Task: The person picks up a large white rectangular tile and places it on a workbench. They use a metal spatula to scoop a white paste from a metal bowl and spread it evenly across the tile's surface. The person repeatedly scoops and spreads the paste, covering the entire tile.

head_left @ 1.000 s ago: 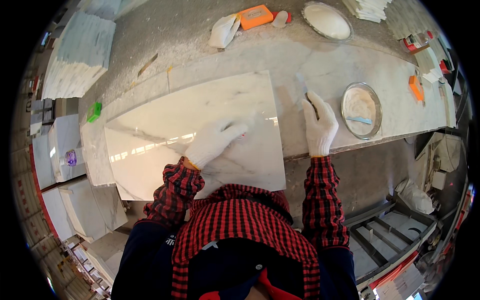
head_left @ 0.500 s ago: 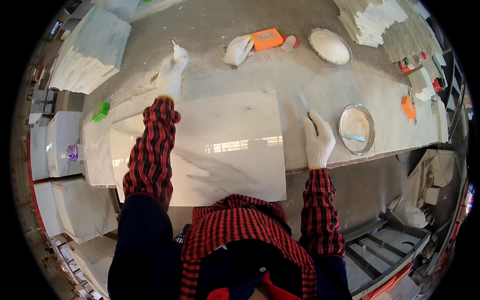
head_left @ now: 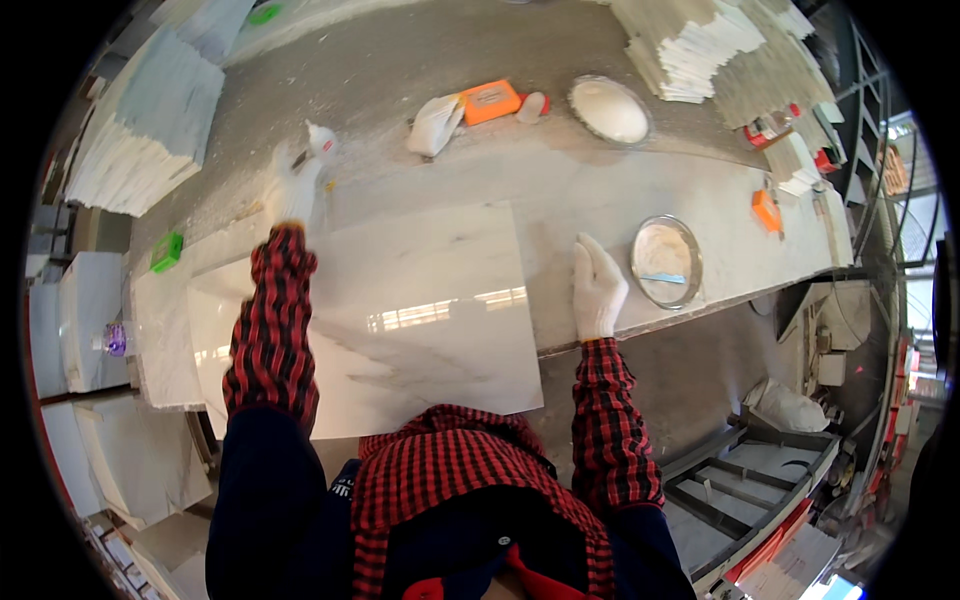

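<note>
My left hand (head_left: 287,190), in a white knit glove, reaches across the far left of a glossy white marble-look slab (head_left: 430,320). Its fingers are smeared by motion beside a white nozzle bottle (head_left: 322,141). A small dark thing shows at the fingertips; whether they grip it I cannot tell. My right hand (head_left: 600,288), gloved the same way, rests at the bench's front edge, right of the slab. Its fingers are stretched out and nothing shows in them. Close to its right stands a round metal bowl (head_left: 641,262) of pale paste with a light-blue spatula (head_left: 663,278) in it.
Farther back are a crumpled white packet (head_left: 435,127), an orange box (head_left: 490,102) and a bowl of white powder (head_left: 611,110). Stacked slabs (head_left: 150,120) stand far left. An orange tool (head_left: 767,211) lies at right. A metal frame (head_left: 750,480) is below the bench.
The view has shifted, so the scene sits farther left. My left hand has come away from the bottle. The thin blade and dark handle at my right hand no longer show.
</note>
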{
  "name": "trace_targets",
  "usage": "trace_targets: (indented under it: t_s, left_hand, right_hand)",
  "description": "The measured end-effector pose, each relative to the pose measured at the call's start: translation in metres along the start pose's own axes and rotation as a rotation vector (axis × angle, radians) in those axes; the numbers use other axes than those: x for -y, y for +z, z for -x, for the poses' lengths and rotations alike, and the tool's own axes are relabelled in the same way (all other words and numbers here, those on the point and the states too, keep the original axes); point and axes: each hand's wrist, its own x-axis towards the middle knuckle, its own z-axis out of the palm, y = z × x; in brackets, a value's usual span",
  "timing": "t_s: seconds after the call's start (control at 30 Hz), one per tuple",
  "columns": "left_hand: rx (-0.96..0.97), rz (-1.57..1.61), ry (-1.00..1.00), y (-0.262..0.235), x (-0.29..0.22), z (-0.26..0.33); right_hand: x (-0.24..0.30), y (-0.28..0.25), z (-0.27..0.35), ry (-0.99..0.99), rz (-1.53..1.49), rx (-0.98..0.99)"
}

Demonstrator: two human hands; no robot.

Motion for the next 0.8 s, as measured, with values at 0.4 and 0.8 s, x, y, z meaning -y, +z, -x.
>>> trace_targets:
  t_s: [0.4, 0.8]
  left_hand:
    - [1.172, 0.756, -0.278, -0.113, -0.155, 0.257]
    - [1.219, 1.201, -0.408, -0.066, -0.214, 0.314]
  right_hand:
    - [0.049, -0.034, 0.029, 0.51, -0.529, 0.163]
    - [0.109, -0.066, 0.111, 0.541, -0.63, 0.207]
